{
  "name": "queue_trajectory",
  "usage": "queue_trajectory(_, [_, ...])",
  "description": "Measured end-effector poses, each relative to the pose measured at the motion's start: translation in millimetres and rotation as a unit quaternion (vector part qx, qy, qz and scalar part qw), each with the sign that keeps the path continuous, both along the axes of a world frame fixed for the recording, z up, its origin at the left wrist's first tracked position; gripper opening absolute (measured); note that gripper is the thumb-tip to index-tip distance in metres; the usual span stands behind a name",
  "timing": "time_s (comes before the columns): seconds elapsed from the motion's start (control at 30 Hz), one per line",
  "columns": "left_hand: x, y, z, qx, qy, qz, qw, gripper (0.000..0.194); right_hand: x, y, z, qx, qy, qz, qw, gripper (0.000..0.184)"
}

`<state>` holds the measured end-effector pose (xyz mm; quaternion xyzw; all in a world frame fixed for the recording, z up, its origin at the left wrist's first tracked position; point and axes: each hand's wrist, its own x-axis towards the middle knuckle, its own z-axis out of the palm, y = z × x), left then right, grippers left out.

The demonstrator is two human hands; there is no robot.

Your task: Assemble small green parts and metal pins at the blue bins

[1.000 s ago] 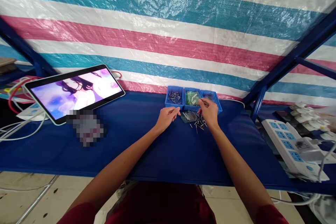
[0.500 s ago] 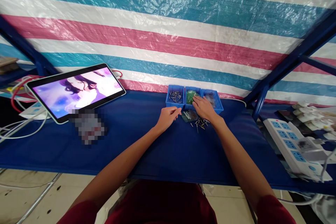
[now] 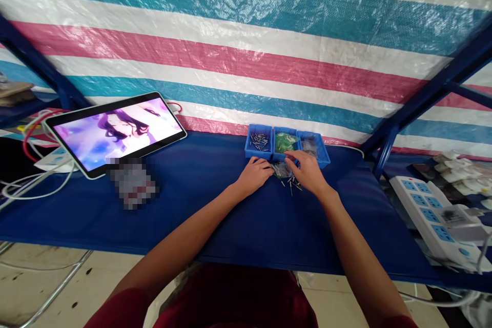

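My left hand [image 3: 254, 176] has uncurled and my right hand [image 3: 306, 170] has drawn back from the middle blue bin [image 3: 279, 156], bringing both beside the metal pins [image 3: 291, 189], right of centre; any grip, I can't tell.

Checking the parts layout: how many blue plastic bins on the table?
3, side by side at the table's back edge: left bin with dark metal pins, middle bin with green contents, right bin with clear bags.
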<state>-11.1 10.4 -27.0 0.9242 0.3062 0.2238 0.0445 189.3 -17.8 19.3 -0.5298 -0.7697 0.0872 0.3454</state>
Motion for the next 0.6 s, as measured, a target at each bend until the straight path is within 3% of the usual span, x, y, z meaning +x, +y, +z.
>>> queue_trajectory(0.13, [-4,0,4.7,0.022,-0.067,-0.007,0.997,0.029,-3,-7,1.6,-0.036,0.044,0.015,0.998,0.03])
queue_trajectory(0.3, [-4,-6,7.7,-0.021,-0.248,0.048,0.967,0.027,-12,-13,-5.6,-0.069,0.101,0.027,0.992,0.047])
queue_trajectory(0.47, [3,-14,12.5,-0.172,-0.406,0.088,0.893,0.024,-16,-9,-15.7,-0.101,0.166,0.021,0.981,0.03])
queue_trajectory(0.6, [9,-17,18.3,-0.361,-0.449,0.024,0.817,0.04,-16,-11,-16.9,-0.089,0.246,0.003,0.965,0.027])
